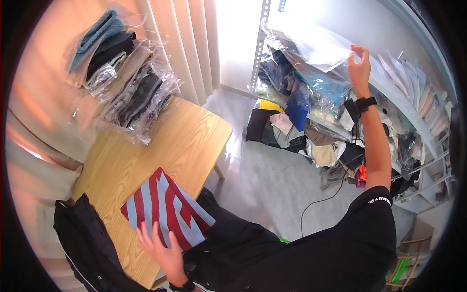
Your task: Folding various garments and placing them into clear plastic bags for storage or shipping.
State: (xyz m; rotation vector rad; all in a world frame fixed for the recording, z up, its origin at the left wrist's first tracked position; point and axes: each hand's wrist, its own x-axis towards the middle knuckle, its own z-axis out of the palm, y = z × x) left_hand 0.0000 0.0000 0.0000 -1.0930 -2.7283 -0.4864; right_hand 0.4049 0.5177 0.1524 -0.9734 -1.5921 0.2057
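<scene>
A folded garment with red and light-blue stripes (168,207) lies at the near edge of the wooden table, partly over my lap. My left hand (165,250) rests on its near side, fingers spread. My right arm reaches out to the far right, above a shelf. There my right hand (359,61) pinches the edge of a clear plastic bag (323,51) between thumb and fingers. The bag looks flat, and it spreads to the left over bagged clothes on the shelf.
Bagged folded clothes (121,78) are stacked on the table's (180,131) far end. A black jacket (90,238) hangs at its near left. Loose clothes (292,129) are heaped under the shelf, and a dark cable (311,204) runs along the floor. Curtains (182,44) stand behind.
</scene>
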